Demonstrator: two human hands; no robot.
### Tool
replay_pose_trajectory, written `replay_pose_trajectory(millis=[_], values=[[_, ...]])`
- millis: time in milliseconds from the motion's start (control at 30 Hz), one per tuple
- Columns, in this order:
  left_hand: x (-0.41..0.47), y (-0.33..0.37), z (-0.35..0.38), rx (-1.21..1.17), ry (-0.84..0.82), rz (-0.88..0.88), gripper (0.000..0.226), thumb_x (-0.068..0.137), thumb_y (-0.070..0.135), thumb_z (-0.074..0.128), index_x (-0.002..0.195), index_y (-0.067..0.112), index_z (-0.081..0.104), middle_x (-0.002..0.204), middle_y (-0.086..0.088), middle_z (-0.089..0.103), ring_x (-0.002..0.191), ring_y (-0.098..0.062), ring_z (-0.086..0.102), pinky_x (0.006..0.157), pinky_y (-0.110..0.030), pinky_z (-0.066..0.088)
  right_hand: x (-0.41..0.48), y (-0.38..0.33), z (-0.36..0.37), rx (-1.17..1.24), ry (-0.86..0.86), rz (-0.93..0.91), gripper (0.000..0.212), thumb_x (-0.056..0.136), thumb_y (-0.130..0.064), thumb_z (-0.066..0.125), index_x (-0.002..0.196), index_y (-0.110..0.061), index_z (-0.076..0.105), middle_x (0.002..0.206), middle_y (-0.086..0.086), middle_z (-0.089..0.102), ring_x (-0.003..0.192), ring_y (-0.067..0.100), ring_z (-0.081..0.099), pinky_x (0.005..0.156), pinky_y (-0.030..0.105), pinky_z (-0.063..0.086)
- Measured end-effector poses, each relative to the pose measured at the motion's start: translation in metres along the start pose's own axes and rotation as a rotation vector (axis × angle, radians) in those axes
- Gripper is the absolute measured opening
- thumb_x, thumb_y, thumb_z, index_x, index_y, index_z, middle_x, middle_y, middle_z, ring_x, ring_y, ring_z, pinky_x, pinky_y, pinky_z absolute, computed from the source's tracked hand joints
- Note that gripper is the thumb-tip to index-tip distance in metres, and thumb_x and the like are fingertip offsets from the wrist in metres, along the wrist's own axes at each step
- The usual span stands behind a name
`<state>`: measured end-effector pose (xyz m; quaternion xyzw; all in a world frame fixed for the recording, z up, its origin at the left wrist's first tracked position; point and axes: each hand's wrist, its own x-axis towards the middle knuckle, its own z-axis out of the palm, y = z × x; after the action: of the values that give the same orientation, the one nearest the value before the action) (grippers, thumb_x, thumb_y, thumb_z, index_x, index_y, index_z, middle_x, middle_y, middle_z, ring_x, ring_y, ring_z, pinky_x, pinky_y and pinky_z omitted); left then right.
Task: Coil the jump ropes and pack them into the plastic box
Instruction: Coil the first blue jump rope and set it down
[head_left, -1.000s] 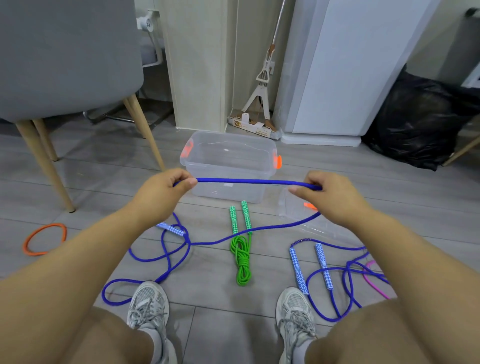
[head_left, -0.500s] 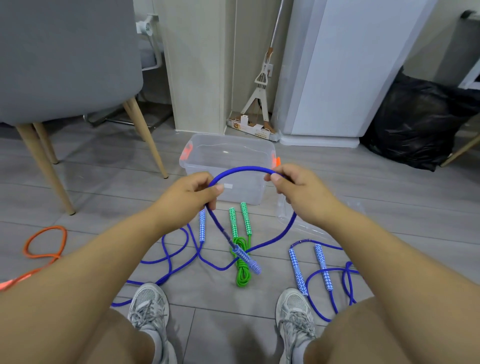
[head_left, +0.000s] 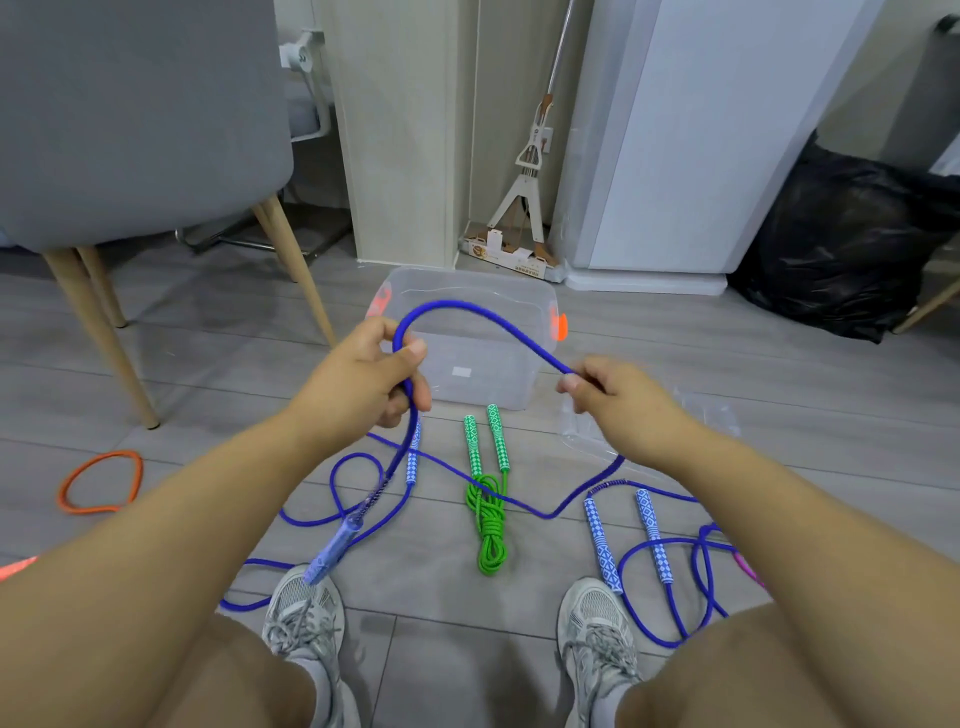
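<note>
Landmark: we place everything against the clear plastic box (head_left: 496, 387), which stands open on the floor with orange latches at its two ends.
Left hand: our left hand (head_left: 363, 382) is in front of the box's left corner, its fingers curled round the blue jump rope (head_left: 467, 309) and the thumb pressed on top.
Right hand: our right hand (head_left: 621, 400) is in front of the box's right corner and pinches the same rope between thumb and fingers.
Blue jump rope: it arches up between the two hands, across the box's front wall. From the left hand it drops toward us and ends in a blurred handle (head_left: 332, 551) above the left shoe (head_left: 304, 608). From the right hand it falls to the floor and crosses the green rope.
Green jump rope (head_left: 488, 525): a coiled bundle on the floor just in front of the box, its two handles side by side and pointing at the box.
Second blue rope (head_left: 649, 525): it lies loose on the floor, nearer us than the box and to its right.
Lid (head_left: 706, 410): clear, on the floor just right of the box, partly behind our right hand.
Orange rope (head_left: 98, 488): a loop on the floor well left of the box.
Behind the box: a mop (head_left: 530, 171) leans in the gap, with a grey chair (head_left: 130, 130) to the left and a black bag (head_left: 841, 234) to the right.
</note>
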<state>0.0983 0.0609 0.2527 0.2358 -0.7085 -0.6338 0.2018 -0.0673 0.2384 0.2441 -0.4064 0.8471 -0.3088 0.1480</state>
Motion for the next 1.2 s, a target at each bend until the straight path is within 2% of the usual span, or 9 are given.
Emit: replay_pose_trajectory(millis=[100, 267, 500, 633, 767, 867, 967, 1100, 1200], values=[[0.002, 0.008, 0.011, -0.082, 0.0, 0.027, 0.015, 0.1, 0.015, 0.038, 0.085, 0.012, 0.038, 0.054, -0.011, 0.06, 0.037, -0.013, 0.031, 0.038, -0.019, 0.029, 0.004, -0.02, 0.016, 0.194, -0.037, -0.028, 0.014, 0.09, -0.02, 0.056, 0.104, -0.017, 0.053, 0.085, -0.003, 0.057, 0.077, 0.015, 0.051, 0.074, 0.028, 0.042], [0.003, 0.014, 0.021, -0.163, 0.041, 0.018, 0.017, 0.101, 0.017, 0.036, 0.085, 0.015, 0.033, 0.056, -0.012, 0.064, 0.036, -0.014, 0.038, 0.038, -0.019, 0.032, 0.003, -0.048, 0.041, 0.332, -0.161, -0.095, 0.054, 0.078, -0.02, 0.073, 0.123, -0.019, 0.042, 0.099, -0.008, 0.062, 0.064, 0.011, 0.049, 0.068, 0.024, 0.046], [0.011, 0.014, 0.005, -0.018, 0.226, 0.041, 0.011, 0.1, 0.016, 0.041, 0.093, 0.007, 0.042, 0.068, -0.012, 0.066, 0.034, -0.01, 0.047, 0.035, -0.019, 0.038, 0.011, -0.043, 0.045, 0.201, -0.166, -0.146, 0.003, 0.091, -0.023, 0.056, 0.092, -0.021, 0.053, 0.072, -0.008, 0.061, 0.072, 0.015, 0.056, 0.073, 0.028, 0.047], [0.016, 0.01, -0.018, 0.036, 0.355, -0.013, 0.016, 0.098, 0.019, 0.047, 0.086, 0.009, 0.054, 0.07, -0.009, 0.066, 0.035, -0.006, 0.05, 0.037, -0.019, 0.043, 0.007, -0.031, 0.03, 0.095, -0.162, -0.173, 0.015, 0.094, -0.027, 0.051, 0.081, -0.021, 0.055, 0.068, -0.009, 0.055, 0.062, 0.007, 0.048, 0.056, 0.011, 0.038], [0.015, 0.008, -0.022, 0.221, 0.446, 0.02, 0.02, 0.098, 0.026, 0.043, 0.086, 0.017, 0.056, 0.075, -0.002, 0.068, 0.05, -0.008, 0.058, 0.05, -0.023, 0.043, 0.004, -0.027, 0.031, 0.084, -0.17, -0.158, 0.026, 0.095, -0.03, 0.048, 0.07, -0.027, 0.049, 0.07, -0.002, 0.052, 0.056, 0.009, 0.043, 0.053, 0.017, 0.037], [0.011, 0.013, -0.007, -0.029, 0.375, -0.024, 0.026, 0.101, 0.036, 0.033, 0.091, 0.029, 0.057, 0.093, -0.002, 0.069, 0.085, -0.021, 0.063, 0.073, -0.034, 0.049, 0.003, -0.028, 0.037, 0.131, -0.169, -0.129, 0.028, 0.097, -0.028, 0.045, 0.069, -0.027, 0.047, 0.066, -0.002, 0.047, 0.058, 0.011, 0.041, 0.056, 0.021, 0.036], [0.011, 0.018, 0.005, -0.469, 0.184, -0.092, 0.046, 0.098, 0.053, 0.02, 0.123, 0.035, 0.053, 0.113, -0.006, 0.066, 0.104, -0.029, 0.063, 0.092, -0.048, 0.046, 0.005, -0.037, 0.042, 0.265, -0.15, -0.108, 0.023, 0.098, -0.024, 0.043, 0.076, -0.026, 0.052, 0.063, -0.005, 0.045, 0.057, 0.01, 0.04, 0.053, 0.018, 0.036], [0.014, 0.016, 0.009, -0.704, 0.001, -0.102, 0.061, 0.094, 0.06, 0.014, 0.141, 0.03, 0.038, 0.114, -0.012, 0.067, 0.106, -0.035, 0.063, 0.094, -0.05, 0.045, 0.008, -0.045, 0.051, 0.325, -0.192, -0.125, 0.023, 0.097, -0.023, 0.043, 0.077, -0.027, 0.054, 0.06, -0.006, 0.045, 0.058, 0.011, 0.041, 0.061, 0.027, 0.037], [0.019, 0.018, 0.012, -0.767, 0.056, -0.131, 0.061, 0.097, 0.052, 0.022, 0.134, 0.009, 0.044, 0.095, -0.016, 0.065, 0.082, -0.028, 0.065, 0.082, -0.045, 0.051, 0.007, -0.049, 0.058, 0.331, -0.242, -0.122, 0.023, 0.097, -0.025, 0.043, 0.078, -0.028, 0.057, 0.06, -0.007, 0.047, 0.059, 0.013, 0.042, 0.063, 0.029, 0.038]])
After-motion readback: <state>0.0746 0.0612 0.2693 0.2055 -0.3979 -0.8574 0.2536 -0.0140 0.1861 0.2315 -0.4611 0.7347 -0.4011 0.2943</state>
